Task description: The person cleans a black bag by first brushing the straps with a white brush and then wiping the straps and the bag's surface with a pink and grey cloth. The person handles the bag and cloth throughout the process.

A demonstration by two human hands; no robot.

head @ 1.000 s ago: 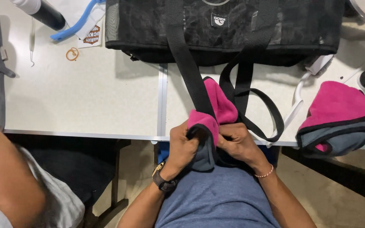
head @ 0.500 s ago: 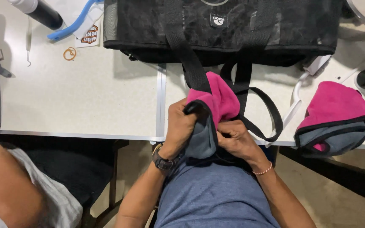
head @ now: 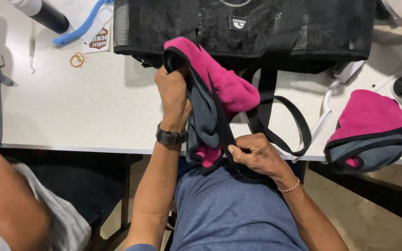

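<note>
Head view: our left hand (head: 173,90) grips the slipper (head: 219,88) up near the bag (head: 257,28); right hand (head: 252,153) pinches its trim taut

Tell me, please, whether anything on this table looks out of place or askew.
Nothing looks spilled or damaged. One oddity: the black bag's strap trails off the table edge and loops around the pink and grey cloth piece held by the left hand and right hand.
</note>
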